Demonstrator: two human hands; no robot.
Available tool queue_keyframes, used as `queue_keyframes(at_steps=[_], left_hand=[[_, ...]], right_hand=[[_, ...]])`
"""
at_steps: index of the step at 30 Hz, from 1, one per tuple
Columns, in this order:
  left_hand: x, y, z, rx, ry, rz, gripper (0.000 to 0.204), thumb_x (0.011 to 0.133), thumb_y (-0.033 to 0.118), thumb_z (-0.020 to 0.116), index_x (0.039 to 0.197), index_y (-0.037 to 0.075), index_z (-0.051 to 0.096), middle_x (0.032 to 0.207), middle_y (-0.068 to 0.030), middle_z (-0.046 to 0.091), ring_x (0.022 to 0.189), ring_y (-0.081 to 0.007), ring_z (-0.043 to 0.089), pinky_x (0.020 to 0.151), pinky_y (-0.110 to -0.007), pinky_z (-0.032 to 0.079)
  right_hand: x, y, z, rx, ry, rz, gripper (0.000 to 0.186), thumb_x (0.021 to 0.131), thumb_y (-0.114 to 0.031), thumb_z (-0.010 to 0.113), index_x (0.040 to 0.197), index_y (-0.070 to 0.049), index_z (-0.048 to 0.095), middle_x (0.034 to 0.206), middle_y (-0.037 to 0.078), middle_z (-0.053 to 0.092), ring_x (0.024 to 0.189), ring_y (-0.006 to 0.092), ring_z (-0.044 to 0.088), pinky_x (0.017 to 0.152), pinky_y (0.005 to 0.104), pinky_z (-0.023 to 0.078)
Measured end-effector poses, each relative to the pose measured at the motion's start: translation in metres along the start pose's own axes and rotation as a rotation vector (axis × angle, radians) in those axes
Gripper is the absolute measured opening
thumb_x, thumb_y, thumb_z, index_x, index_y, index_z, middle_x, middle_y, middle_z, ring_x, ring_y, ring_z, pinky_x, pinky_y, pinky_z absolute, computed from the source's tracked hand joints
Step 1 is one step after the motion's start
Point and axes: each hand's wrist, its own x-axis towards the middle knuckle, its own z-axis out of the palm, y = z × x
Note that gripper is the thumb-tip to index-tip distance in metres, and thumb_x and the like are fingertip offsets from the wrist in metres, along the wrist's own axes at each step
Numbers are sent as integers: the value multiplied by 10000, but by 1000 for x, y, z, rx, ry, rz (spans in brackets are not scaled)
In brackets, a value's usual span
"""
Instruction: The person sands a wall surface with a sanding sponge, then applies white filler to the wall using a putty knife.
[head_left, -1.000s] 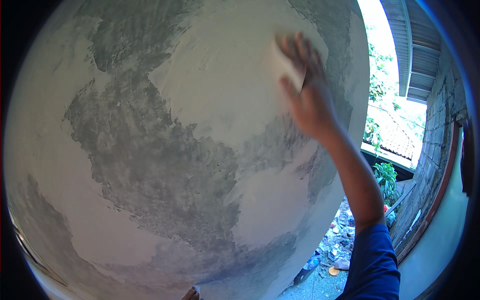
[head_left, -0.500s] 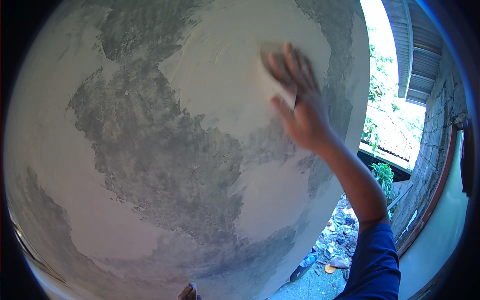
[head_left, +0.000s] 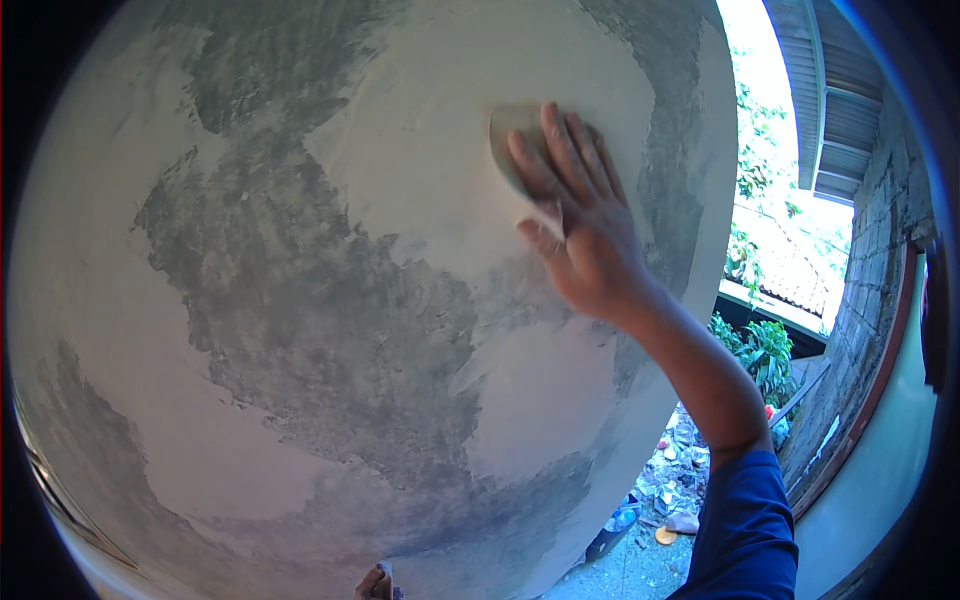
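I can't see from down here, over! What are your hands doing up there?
Right hand flat on a pale sanding pad, pressed to the plastered wall. Left hand barely in view at bottom edge. Nothing in the way.

Right hand is up high, arm stretched from the lower right in a blue sleeve, forearm bare. Palm faces away, fingers spread flat and pressed forward. At the bottom edge, only the fingertips of the left hand peek in.
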Motion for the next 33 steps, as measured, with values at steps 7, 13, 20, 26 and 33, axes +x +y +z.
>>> queue_keyframes(at_steps=[7, 13, 20, 26, 33], left_hand=[[14, 8, 24, -179, -108, 248, 340, 837, -67, 529, 1176, -89, 524, 1188, -191, 556, 1116, -270, 538, 944, -376, 446], [9, 28, 8, 129, -46, 80, 301, 799, 5, 562, 1084, -78, 515, 1170, -176, 537, 1079, -271, 548, 932, -394, 421], [13, 41, 19, 30, -127, 160, 316, 793, 23, 576, 1093, -61, 520, 1164, -163, 532, 1083, -274, 536, 950, -403, 401], [6, 36, 17, 156, -45, 110, 380, 778, 21, 583, 1140, -69, 508, 1151, -153, 537, 1071, -263, 531, 944, -395, 401], [2, 42, 22, 219, -92, 73, 398, 776, 30, 578, 1149, -81, 498, 1156, -170, 534, 1056, -263, 531, 946, -390, 392]], right_hand=[[30, 89, -9, 217, 260, 349, 683, 934, -484, 377, 1415, -18, 242, 1467, 226, 218, 1385, 373, 118, 1133, 447, 65], [-81, -39, 20, 123, 16, 223, 616, 844, -214, 534, 1418, -164, 314, 1478, 206, 207, 1346, 430, 205, 1098, 529, 161], [-232, -133, 33, 66, -263, -65, 735, 705, -304, 598, 1398, -249, 362, 1456, 115, 309, 1351, 308, 269, 1100, 511, 147], [-188, -74, 31, 184, 76, 544, 722, 729, -259, 648, 1381, -113, 374, 1439, 249, 265, 1344, 465, 177, 1079, 577, 136], [-270, -190, 34, 324, -280, 309, 725, 683, -237, 617, 1372, -223, 394, 1431, 139, 341, 1349, 321, 260, 1113, 494, 110]])
